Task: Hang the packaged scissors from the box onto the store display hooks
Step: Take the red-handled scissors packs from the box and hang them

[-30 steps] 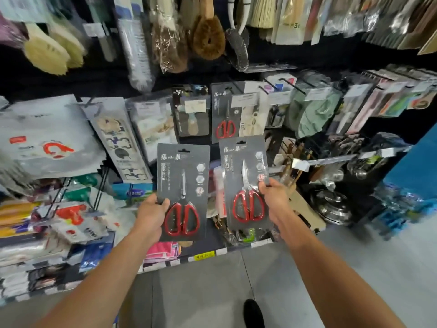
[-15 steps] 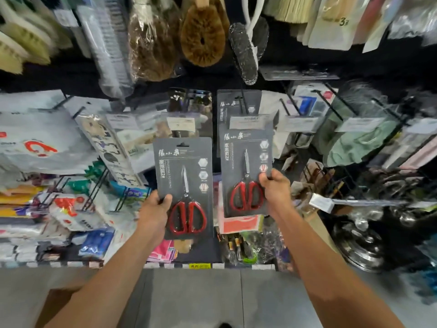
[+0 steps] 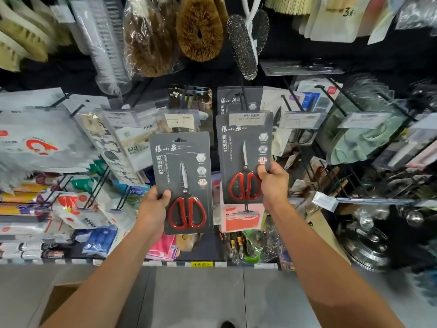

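A dark grey card pack of red-handled household scissors (image 3: 243, 159) is held up at a black wire display hook (image 3: 241, 100), its top edge tucked behind the hook's clear price tag (image 3: 248, 118). Whether its hanging slot is on the wire cannot be told. The person's right hand (image 3: 274, 183) grips the pack's lower right edge, thumb on the front. A matching hung pack (image 3: 233, 100) sits further back on the same hook.

The left hand (image 3: 153, 207) grips a second identical pack (image 3: 182, 183) by its lower left edge, lower and to the left, clear of any hook. A narrow gap separates the two packs.

Neighbouring hooks crowd both sides with bagged goods. Brown bristle brushes (image 3: 199, 31) hang above. Below run a shelf edge with a yellow label (image 3: 201, 264), a grey tiled floor (image 3: 201, 297) and a brown cardboard box (image 3: 59, 299) at the lower left.
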A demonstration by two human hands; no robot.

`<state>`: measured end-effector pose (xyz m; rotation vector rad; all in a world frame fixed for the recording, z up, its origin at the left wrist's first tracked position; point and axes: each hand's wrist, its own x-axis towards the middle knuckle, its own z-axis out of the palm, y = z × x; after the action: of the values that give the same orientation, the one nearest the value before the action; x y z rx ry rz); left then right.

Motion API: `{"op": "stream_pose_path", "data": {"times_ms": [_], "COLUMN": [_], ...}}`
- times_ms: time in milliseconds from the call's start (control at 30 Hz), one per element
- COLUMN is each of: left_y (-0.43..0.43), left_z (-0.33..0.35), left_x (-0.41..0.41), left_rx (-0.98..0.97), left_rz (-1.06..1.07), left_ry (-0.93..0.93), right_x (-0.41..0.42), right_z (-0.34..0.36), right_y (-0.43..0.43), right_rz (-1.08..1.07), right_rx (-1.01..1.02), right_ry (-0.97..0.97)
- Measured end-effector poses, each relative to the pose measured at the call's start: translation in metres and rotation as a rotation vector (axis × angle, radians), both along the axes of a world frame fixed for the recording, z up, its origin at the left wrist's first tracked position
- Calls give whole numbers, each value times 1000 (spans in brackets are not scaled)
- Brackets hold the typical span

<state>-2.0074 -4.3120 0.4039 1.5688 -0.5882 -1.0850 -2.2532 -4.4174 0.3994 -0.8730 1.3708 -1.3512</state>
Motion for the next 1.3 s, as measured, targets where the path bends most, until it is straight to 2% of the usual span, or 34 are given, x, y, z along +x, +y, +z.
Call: {"op": "stream_pose_path", "data": {"times_ms": [400,600,867,967,1300], "left_y": [12,14,10,10,14], "left_z": [2,2,5,5,7], "left_x": [0,1,-4,-4,-7], "left_rx": [-54,-47,-45,-36,-9], "left_rz": [-3,0,17,23,19], "left_ry": [18,28,28,15,7], "right_x": [5,16,19,22,28], "right_z": [-13,7,10,16,26], "right_y": [-1,-6,4,-4,-47], "right_rz": [-44,-21,-72,-124,-97], "right_rx": [11,7,-16,-21,17], "right_ry": [-67,-97,-45,-27,-2]}}
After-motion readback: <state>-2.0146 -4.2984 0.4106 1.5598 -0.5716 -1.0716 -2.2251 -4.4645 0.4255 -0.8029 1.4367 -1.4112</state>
